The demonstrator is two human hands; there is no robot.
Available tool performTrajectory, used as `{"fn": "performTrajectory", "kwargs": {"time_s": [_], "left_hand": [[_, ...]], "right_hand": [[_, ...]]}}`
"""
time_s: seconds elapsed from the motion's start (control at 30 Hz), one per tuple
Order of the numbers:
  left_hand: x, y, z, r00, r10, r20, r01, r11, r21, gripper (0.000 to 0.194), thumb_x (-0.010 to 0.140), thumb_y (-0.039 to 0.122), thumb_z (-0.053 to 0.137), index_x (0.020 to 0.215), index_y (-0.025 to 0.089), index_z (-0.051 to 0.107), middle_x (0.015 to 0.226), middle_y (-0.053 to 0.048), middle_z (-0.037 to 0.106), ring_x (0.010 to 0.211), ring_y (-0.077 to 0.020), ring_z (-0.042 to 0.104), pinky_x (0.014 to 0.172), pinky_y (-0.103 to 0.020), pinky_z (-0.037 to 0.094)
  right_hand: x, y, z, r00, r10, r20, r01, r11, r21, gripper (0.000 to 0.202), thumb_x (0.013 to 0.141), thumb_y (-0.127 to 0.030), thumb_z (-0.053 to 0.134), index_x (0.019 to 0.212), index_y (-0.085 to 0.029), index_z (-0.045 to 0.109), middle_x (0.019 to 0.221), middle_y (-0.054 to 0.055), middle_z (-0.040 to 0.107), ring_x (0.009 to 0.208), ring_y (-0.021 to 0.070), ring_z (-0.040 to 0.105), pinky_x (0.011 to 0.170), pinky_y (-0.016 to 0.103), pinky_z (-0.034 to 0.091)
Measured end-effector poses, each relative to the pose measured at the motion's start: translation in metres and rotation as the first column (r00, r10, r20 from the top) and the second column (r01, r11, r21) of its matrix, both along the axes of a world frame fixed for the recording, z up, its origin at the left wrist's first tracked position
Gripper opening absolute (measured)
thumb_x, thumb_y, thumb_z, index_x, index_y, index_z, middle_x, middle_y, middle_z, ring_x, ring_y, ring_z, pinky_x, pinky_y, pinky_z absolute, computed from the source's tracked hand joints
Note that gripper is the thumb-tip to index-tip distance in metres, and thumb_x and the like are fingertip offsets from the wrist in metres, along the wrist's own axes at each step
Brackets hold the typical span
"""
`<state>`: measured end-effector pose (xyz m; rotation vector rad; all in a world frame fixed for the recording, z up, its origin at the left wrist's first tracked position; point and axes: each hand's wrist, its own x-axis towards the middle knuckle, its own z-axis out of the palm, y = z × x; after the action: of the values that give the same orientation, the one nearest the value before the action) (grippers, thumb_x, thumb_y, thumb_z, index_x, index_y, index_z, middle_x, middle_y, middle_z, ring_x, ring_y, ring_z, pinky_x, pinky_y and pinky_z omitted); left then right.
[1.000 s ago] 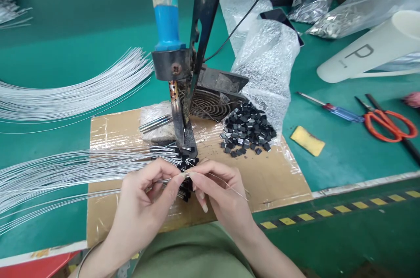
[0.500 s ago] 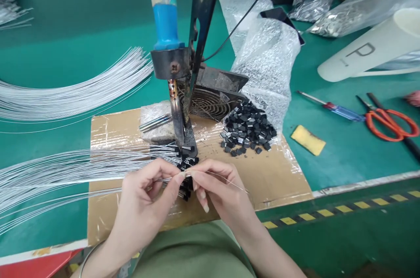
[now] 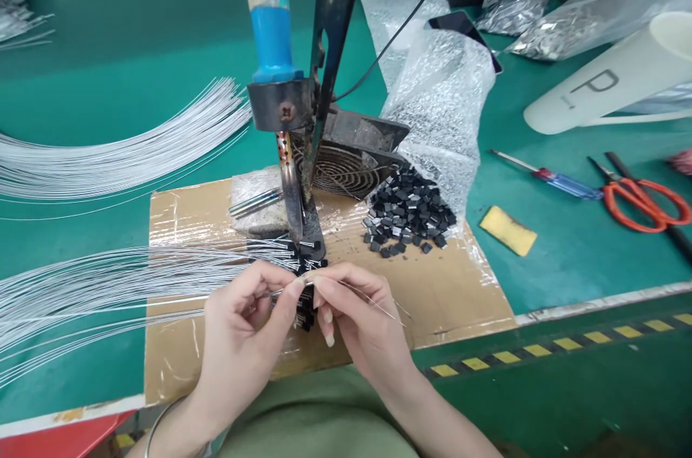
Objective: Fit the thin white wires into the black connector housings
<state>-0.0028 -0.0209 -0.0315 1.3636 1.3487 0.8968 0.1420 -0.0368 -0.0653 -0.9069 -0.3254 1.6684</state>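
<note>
My left hand (image 3: 241, 332) pinches a thin silver wire (image 3: 162, 303) that runs off to the left. My right hand (image 3: 354, 317) pinches a fine strand of solder wire (image 3: 386, 309) trailing to the right. The fingertips of both hands meet just below the tip of a blue-handled soldering iron (image 3: 273, 54) clamped upright in a black stand (image 3: 332, 47). Under the fingers lies a cluster of wire ends fitted with small black parts (image 3: 305, 299). A pile of loose black parts (image 3: 408, 216) sits to the right on taped cardboard (image 3: 178, 216).
Two fans of silver wires (image 3: 119, 155) spread left. A small fan (image 3: 343, 169) and bubble wrap (image 3: 440, 94) sit behind the stand. A yellow sponge (image 3: 507, 231), screwdriver (image 3: 551, 180), orange scissors (image 3: 643, 202) and white tube (image 3: 605, 83) lie right. A striped table edge (image 3: 540, 350) runs front right.
Both hands have shifted slightly; my right hand's lower fingers have curled down a little. The pinch on the wire and solder strand stays the same.
</note>
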Motion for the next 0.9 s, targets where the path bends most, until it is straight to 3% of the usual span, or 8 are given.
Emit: {"fn": "performTrajectory", "kwargs": {"time_s": [0.17,0.43,0.67,0.9], "left_hand": [[-0.0001,0.0032,0.0025,0.999,0.028,0.044,-0.027,0.999,-0.03,0.013,0.094,0.018,0.069,0.082,0.018,0.073,0.064,0.003,0.063,0.055,-0.0074,0.047,0.049,-0.016,0.035],[0.0011,0.0042,0.0039,0.997,0.02,0.077,-0.015,0.998,-0.061,0.015,0.095,0.018,0.069,0.081,0.019,0.073,0.06,0.005,0.06,0.053,-0.0065,0.048,0.049,-0.014,0.036],[0.0004,0.0044,0.0027,0.998,0.062,0.026,-0.06,0.997,-0.044,0.013,0.094,0.019,0.071,0.082,0.02,0.073,0.066,0.003,0.067,0.055,-0.0069,0.05,0.05,-0.015,0.038],[-0.0016,0.001,0.0004,0.998,0.051,-0.036,-0.051,0.999,-0.014,0.011,0.095,0.022,0.072,0.084,0.021,0.073,0.066,0.003,0.064,0.056,-0.0083,0.047,0.051,-0.019,0.035]], "right_hand": [[0.0057,0.0027,-0.0015,1.0,0.007,0.025,-0.008,0.998,0.069,0.024,0.09,-0.043,0.08,0.096,-0.021,0.088,0.073,0.002,0.071,0.054,0.0076,0.062,0.048,0.017,0.057],[0.0086,0.0028,-0.002,0.999,0.033,-0.004,-0.032,0.992,0.124,0.028,0.095,-0.044,0.074,0.103,-0.021,0.088,0.077,0.003,0.07,0.058,0.008,0.059,0.05,0.016,0.057],[0.0078,-0.0051,-0.0073,0.985,0.036,0.169,-0.055,0.992,0.11,0.009,0.091,-0.032,0.082,0.095,-0.026,0.088,0.075,-0.001,0.073,0.049,0.0062,0.063,0.049,0.016,0.056],[0.0042,-0.0029,-0.0048,0.985,0.007,0.172,-0.021,0.997,0.079,0.006,0.087,-0.03,0.085,0.088,-0.024,0.087,0.066,-0.001,0.072,0.045,0.008,0.061,0.042,0.018,0.053]]}}
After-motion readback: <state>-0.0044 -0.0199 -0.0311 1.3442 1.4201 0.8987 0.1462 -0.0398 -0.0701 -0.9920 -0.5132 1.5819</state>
